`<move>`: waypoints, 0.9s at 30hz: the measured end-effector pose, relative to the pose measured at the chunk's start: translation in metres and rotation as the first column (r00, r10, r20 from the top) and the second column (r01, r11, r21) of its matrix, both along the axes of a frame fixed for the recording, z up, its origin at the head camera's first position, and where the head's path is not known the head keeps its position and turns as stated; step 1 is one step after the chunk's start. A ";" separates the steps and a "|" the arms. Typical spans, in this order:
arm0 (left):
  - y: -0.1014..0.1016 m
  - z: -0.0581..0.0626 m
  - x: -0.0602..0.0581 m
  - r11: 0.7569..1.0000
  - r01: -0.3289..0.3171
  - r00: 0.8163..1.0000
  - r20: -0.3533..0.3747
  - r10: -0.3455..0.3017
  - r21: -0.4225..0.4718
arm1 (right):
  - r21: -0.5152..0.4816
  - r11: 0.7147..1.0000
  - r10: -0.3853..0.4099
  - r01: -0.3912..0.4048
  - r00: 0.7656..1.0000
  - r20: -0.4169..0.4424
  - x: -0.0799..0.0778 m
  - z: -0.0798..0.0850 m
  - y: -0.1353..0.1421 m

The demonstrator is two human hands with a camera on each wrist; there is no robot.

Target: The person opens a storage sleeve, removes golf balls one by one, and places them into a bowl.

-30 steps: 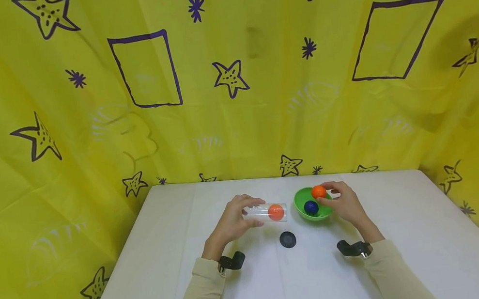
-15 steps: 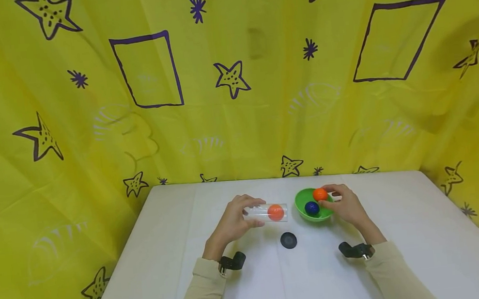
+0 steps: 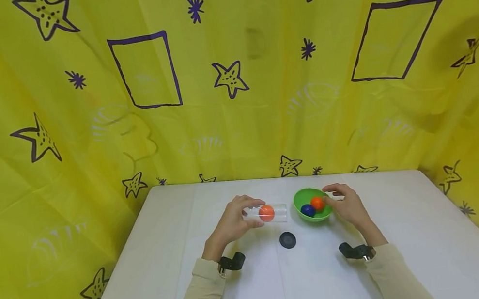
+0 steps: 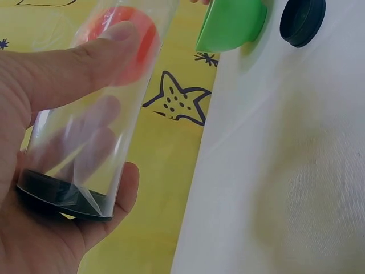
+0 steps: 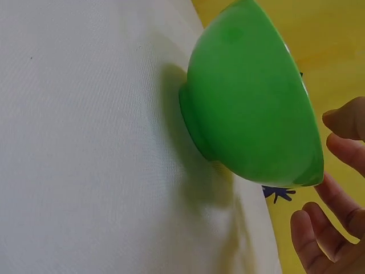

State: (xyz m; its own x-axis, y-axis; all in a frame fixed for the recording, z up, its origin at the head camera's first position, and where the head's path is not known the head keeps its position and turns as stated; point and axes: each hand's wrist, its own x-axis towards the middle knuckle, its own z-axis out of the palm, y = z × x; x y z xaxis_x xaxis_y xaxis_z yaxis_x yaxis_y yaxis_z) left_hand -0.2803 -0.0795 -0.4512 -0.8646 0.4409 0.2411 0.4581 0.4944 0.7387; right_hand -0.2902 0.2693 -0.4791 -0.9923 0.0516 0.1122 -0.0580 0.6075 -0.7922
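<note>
A clear plastic tube [image 3: 279,213] lies nearly level in my left hand [image 3: 235,220], which grips it with thumb and fingers. Inside the tube is an orange ball [image 4: 137,57], and a black cap [image 4: 63,197] closes the end near the palm. My right hand [image 3: 346,202] is at the right rim of a green bowl [image 3: 301,196], thumb and fingers apart with nothing between them. A second orange ball [image 3: 317,203] and a dark blue ball [image 3: 308,210] sit side by side in the bowl. From the right wrist view, the bowl's wall hides both balls.
A loose round black cap [image 3: 287,240] lies on the white table [image 3: 253,284], in front of the bowl. Behind the table hangs a yellow curtain [image 3: 263,127] with drawn stars. Each wrist wears a black camera mount.
My right hand has let go of the orange ball, which now rests lower in the bowl against the blue one. The ball in the tube has rolled left toward my left hand.
</note>
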 end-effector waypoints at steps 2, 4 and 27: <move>0.000 0.000 0.000 1.000 0.002 1.000 0.000 -0.002 0.002 | -0.011 1.000 -0.004 0.004 1.000 -0.002 0.002 0.002 -0.001; 0.001 0.000 0.000 1.000 0.003 1.000 -0.001 -0.003 0.000 | -0.025 1.000 -0.009 0.009 1.000 -0.012 0.004 0.003 -0.001; 0.002 -0.004 -0.003 0.998 0.014 0.999 -0.035 -0.016 -0.063 | -0.016 0.991 0.126 -0.130 0.982 -0.143 0.045 0.025 -0.046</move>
